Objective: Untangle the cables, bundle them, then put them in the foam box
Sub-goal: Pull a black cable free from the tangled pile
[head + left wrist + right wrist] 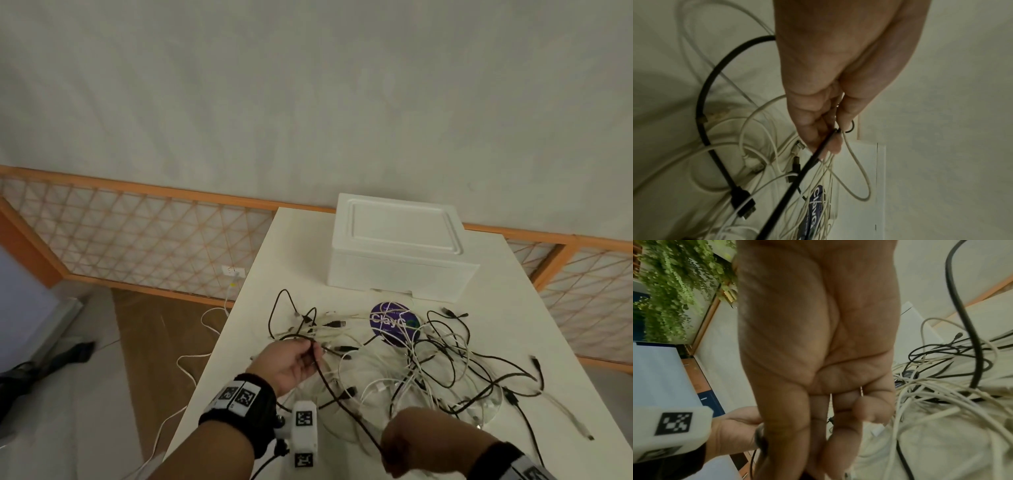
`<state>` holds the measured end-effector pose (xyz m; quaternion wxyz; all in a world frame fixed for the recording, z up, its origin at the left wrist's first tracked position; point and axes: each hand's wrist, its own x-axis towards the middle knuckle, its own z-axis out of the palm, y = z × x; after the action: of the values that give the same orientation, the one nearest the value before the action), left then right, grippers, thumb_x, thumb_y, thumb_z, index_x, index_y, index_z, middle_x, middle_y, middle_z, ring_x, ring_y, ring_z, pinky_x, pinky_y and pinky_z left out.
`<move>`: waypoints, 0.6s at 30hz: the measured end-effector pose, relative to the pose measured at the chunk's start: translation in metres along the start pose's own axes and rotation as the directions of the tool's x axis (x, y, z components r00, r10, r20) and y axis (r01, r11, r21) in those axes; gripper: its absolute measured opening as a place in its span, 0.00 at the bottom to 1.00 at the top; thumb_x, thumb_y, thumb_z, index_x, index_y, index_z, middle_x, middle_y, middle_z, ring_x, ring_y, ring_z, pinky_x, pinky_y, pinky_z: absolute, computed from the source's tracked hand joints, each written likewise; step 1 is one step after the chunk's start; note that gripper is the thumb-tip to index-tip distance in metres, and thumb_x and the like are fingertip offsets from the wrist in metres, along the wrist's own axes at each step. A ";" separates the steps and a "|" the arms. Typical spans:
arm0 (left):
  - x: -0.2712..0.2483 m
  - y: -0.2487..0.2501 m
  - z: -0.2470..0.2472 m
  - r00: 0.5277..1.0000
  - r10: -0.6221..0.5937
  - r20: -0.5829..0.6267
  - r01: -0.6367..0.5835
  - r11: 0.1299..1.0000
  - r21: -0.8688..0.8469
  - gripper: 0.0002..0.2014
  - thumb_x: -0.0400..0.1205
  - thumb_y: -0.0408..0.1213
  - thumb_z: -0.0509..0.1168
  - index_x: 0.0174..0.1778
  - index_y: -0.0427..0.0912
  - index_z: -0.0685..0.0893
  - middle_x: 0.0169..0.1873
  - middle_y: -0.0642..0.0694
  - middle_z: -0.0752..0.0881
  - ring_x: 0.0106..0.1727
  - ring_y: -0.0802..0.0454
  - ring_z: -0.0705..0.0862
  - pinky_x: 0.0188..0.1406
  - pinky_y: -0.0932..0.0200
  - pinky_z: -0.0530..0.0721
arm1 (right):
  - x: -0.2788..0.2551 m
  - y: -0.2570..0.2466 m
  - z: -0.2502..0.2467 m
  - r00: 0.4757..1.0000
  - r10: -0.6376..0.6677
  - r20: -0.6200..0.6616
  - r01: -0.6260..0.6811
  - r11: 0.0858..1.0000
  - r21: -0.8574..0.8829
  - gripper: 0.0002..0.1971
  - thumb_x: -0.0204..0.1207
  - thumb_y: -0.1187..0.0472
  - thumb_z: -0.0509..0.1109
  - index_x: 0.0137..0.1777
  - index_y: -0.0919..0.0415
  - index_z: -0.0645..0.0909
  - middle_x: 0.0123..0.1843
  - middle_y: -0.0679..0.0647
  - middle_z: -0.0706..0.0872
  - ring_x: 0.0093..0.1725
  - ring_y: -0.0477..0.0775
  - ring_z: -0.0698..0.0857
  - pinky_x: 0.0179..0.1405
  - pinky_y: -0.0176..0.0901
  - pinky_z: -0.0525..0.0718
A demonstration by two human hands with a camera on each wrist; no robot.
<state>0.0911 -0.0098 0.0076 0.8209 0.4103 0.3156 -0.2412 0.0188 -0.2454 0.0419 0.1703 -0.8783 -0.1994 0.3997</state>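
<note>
The left hand (pixel 289 363) pinches a black cable (pixel 337 397) between thumb and fingertips, above the near-left part of the counter (pixel 260 274); the same cable runs taut down to the right hand (pixel 407 445), whose grip looks curled round it, though the head view shows only the back of that fist. The tangle (pixel 421 363) of black and white cables lies mid-counter, partly over a purple disc (pixel 394 323); the foam box (pixel 399 250) stands behind it, lid on.

Likely trouble: the black cable probably still threads through white loops, so a hard pull could tighten a knot or drag the whole heap toward the near edge; a white loop (pixel 857 178) hangs by the left fingertips (pixel 835 147) and may ride along. The box must still be opened.

Hard to read: the right wrist view is mostly palm, so that grip's contact is unclear; the black cable's far end is lost in the heap.
</note>
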 end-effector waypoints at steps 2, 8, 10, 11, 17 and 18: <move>0.006 -0.002 0.004 1.000 0.015 -0.014 -0.015 1.000 0.008 0.09 0.85 0.23 0.55 0.45 0.28 0.80 0.30 0.36 0.84 0.35 0.44 0.82 0.30 0.53 0.89 | -0.005 0.002 -0.001 0.999 0.051 0.011 -0.050 0.996 -0.069 0.13 0.79 0.50 0.59 0.48 0.50 0.86 0.45 0.46 0.84 0.64 0.53 0.81 0.69 0.46 0.73; 0.009 -0.017 0.025 0.998 0.018 -0.061 -0.014 0.998 0.056 0.09 0.83 0.19 0.56 0.40 0.24 0.79 0.28 0.33 0.85 0.24 0.46 0.84 0.21 0.60 0.86 | 0.013 -0.019 -0.029 0.966 -0.118 -0.230 0.158 0.973 0.166 0.20 0.71 0.59 0.72 0.64 0.50 0.80 0.50 0.47 0.88 0.47 0.46 0.87 0.48 0.35 0.83; 0.007 -0.020 0.032 0.999 0.006 -0.043 -0.005 1.000 0.017 0.09 0.82 0.18 0.57 0.38 0.24 0.79 0.24 0.33 0.85 0.21 0.45 0.85 0.20 0.60 0.86 | 0.029 -0.035 -0.031 0.930 -0.063 -0.361 0.151 0.964 0.219 0.16 0.77 0.57 0.69 0.64 0.52 0.78 0.48 0.53 0.89 0.42 0.50 0.89 0.44 0.39 0.83; 0.005 -0.021 0.035 1.000 0.012 -0.028 -0.012 1.000 -0.002 0.09 0.82 0.17 0.56 0.37 0.25 0.79 0.22 0.34 0.85 0.20 0.46 0.85 0.20 0.60 0.85 | 0.037 -0.041 -0.031 0.919 -0.057 -0.391 0.134 0.976 0.171 0.14 0.78 0.57 0.67 0.63 0.54 0.77 0.45 0.53 0.89 0.41 0.52 0.89 0.42 0.40 0.82; -0.003 -0.011 0.031 1.000 0.005 0.027 -0.003 0.997 -0.075 0.10 0.83 0.19 0.55 0.39 0.25 0.79 0.26 0.31 0.86 0.24 0.43 0.88 0.22 0.57 0.87 | 0.035 -0.045 -0.035 0.917 -0.142 -0.374 0.166 0.985 0.034 0.13 0.81 0.62 0.61 0.63 0.57 0.80 0.43 0.50 0.83 0.35 0.43 0.81 0.40 0.32 0.76; -0.002 -0.009 0.028 1.000 0.006 0.019 -0.004 0.996 -0.087 0.10 0.84 0.20 0.55 0.40 0.24 0.79 0.26 0.31 0.86 0.24 0.42 0.88 0.21 0.56 0.87 | 0.029 -0.043 -0.037 0.915 -0.150 -0.375 0.178 0.983 0.040 0.13 0.81 0.60 0.63 0.62 0.56 0.81 0.41 0.45 0.82 0.32 0.37 0.79 0.36 0.25 0.73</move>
<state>0.0929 -0.0374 0.0177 0.8416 0.3727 0.3166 -0.2291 0.0554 -0.1991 0.0658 0.2700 -0.9112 -0.2219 0.2180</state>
